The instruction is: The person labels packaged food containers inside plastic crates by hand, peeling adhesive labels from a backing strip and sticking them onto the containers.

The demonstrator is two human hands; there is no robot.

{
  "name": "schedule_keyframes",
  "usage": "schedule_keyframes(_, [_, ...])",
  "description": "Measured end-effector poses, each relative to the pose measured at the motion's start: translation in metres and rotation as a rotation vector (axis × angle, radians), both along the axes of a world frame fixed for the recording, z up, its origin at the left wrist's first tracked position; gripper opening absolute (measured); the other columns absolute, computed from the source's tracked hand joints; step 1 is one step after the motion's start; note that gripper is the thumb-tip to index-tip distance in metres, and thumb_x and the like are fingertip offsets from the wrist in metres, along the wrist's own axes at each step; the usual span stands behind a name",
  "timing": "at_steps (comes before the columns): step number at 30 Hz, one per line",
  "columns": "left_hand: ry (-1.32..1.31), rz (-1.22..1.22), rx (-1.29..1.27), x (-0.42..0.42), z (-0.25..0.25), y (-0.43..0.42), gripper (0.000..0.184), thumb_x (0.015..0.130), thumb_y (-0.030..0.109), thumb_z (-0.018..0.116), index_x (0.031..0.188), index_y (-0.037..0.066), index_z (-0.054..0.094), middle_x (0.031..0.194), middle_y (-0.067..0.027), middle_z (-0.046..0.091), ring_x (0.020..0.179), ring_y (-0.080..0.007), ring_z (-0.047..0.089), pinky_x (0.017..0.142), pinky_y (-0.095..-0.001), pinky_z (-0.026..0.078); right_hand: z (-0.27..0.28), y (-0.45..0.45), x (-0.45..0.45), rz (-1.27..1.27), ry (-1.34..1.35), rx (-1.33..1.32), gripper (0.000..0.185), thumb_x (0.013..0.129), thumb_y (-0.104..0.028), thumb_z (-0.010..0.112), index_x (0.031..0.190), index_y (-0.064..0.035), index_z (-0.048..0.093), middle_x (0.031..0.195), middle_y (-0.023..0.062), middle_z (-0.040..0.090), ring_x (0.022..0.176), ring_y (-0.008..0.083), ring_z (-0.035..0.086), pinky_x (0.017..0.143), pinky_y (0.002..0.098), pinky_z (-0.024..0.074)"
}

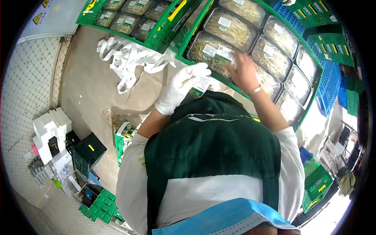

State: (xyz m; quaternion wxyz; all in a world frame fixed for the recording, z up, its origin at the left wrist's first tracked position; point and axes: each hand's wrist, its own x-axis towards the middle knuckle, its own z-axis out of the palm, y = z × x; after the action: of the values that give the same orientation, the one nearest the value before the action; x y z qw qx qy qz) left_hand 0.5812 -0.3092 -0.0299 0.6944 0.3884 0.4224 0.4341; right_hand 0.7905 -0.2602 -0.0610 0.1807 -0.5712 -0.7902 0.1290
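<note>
My left hand (181,87), in a white glove, is closed in front of the green crate (183,58), with a strip of labels (201,85) hanging at its fingers. My bare right hand (245,73) is over the crate, fingers apart and slightly blurred, beside a packed tray of sprouts (211,55). Labels show on this tray's film, one of them close to my right fingertips. Several more film-covered sprout trays (231,28) fill the crate in rows.
Another green crate (156,41) with smaller packs stands at the upper left. White backing strip (131,58) lies tangled below it. Blue crates (327,88) and green crates (333,47) are on the right. A dark crate (89,152) and white boxes (53,133) stand at the left.
</note>
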Motion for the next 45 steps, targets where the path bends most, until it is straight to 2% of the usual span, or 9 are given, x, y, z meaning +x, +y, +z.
schedule_keyframes(3, [0.184, -0.062, 0.054, 0.004, -0.002, 0.007, 0.013, 0.081, 0.005, 0.051, 0.091, -0.001, 0.057, 0.086, -0.0052, 0.059, 0.080, -0.0090, 0.053, 0.072, -0.0224, 0.042, 0.041, -0.022, -0.014, 0.262, 0.555, -0.531, 0.036, 0.069, -0.030, 0.065, 0.089, -0.0014, 0.056, 0.081, 0.0135, 0.059, 0.076, 0.0248, 0.058, 0.068, 0.0324, 0.0455])
schedule_keyframes(9, [0.439, -0.101, 0.148, 0.016, 0.036, 0.026, 0.015, 0.072, 0.002, 0.063, 0.080, 0.003, 0.051, 0.076, -0.0006, 0.054, 0.070, -0.0056, 0.049, 0.065, -0.0202, 0.042, 0.039, 0.010, -0.001, 0.086, 0.374, 0.009, 0.016, 0.069, -0.016, 0.064, 0.073, -0.0017, 0.057, 0.069, 0.0114, 0.058, 0.064, 0.0237, 0.058, 0.059, 0.0298, 0.0464])
schedule_keyframes(11, [0.018, -0.008, -0.132, 0.007, 0.003, 0.030, 0.016, 0.072, 0.001, 0.062, 0.081, 0.003, 0.049, 0.075, -0.0016, 0.052, 0.074, -0.0066, 0.050, 0.069, -0.0206, 0.043, 0.055, 0.065, 0.022, -0.023, 0.308, -0.078, 0.017, 0.071, -0.016, 0.061, 0.079, -0.0028, 0.056, 0.070, 0.0118, 0.057, 0.066, 0.0243, 0.057, 0.061, 0.0324, 0.0461])
schedule_keyframes(16, [0.417, -0.174, 0.022, -0.028, -0.021, 0.036, 0.017, 0.072, -0.002, 0.058, 0.087, 0.002, 0.052, 0.078, 0.0014, 0.049, 0.072, -0.0058, 0.046, 0.068, -0.0197, 0.040, -0.044, 0.126, 0.042, -0.020, -0.403, 0.096, 0.041, 0.074, -0.032, 0.057, 0.104, -0.0060, 0.046, 0.096, 0.0112, 0.054, 0.090, 0.0249, 0.050, 0.080, 0.0364, 0.0387])
schedule_keyframes(21, [0.028, 0.087, -0.171, -0.021, -0.012, 0.031, 0.020, 0.073, -0.002, 0.057, 0.092, 0.002, 0.054, 0.077, 0.0004, 0.055, 0.069, -0.0059, 0.050, 0.065, -0.0199, 0.041, -0.037, 0.092, 0.028, -0.228, -0.376, 0.502, 0.058, 0.075, -0.038, 0.054, 0.120, -0.0082, 0.034, 0.103, 0.0120, 0.049, 0.093, 0.0286, 0.046, 0.081, 0.0383, 0.0374])
schedule_keyframes(28, [0.111, 0.102, -0.100, -0.032, -0.010, 0.036, 0.004, 0.077, 0.002, 0.055, 0.080, -0.001, 0.057, 0.075, -0.0019, 0.059, 0.067, -0.0077, 0.053, 0.062, -0.0207, 0.043, -0.039, 0.015, 0.016, 0.312, -0.264, 0.082, 0.062, 0.074, -0.035, 0.056, 0.123, -0.0061, 0.031, 0.124, 0.0138, 0.038, 0.110, 0.0248, 0.042, 0.088, 0.0386, 0.0356])
schedule_keyframes(34, [-0.156, 0.089, -0.088, 0.023, -0.002, 0.050, 0.016, 0.077, 0.002, 0.055, 0.092, -0.001, 0.056, 0.083, -0.0033, 0.060, 0.076, -0.0093, 0.053, 0.070, -0.0215, 0.042, 0.033, 0.012, 0.001, 0.204, 0.544, -0.397, 0.033, 0.072, -0.026, 0.063, 0.093, -0.0015, 0.055, 0.086, 0.0133, 0.059, 0.081, 0.0235, 0.058, 0.072, 0.0306, 0.0451])
schedule_keyframes(38, [0.450, -0.063, 0.131, 0.014, -0.004, 0.060, 0.009, 0.076, 0.006, 0.059, 0.082, 0.001, 0.058, 0.078, -0.0032, 0.060, 0.070, -0.0070, 0.052, 0.063, -0.0211, 0.042, 0.038, 0.012, -0.016, 0.096, 0.519, -0.270, 0.020, 0.069, -0.013, 0.064, 0.084, -0.0029, 0.057, 0.075, 0.0116, 0.058, 0.073, 0.0241, 0.057, 0.067, 0.0316, 0.0453])
schedule_keyframes(45, [0.151, 0.023, 0.039, 0.029, 0.000, 0.068, 0.009, 0.080, 0.002, 0.051, 0.086, -0.002, 0.057, 0.084, -0.0092, 0.061, 0.074, -0.0122, 0.058, 0.069, -0.0229, 0.046, 0.064, 0.112, 0.038, 0.141, 0.442, -0.309, 0.018, 0.072, -0.015, 0.063, 0.083, -0.0010, 0.058, 0.074, 0.0092, 0.060, 0.065, 0.0143, 0.058, 0.057, 0.0262, 0.0459])
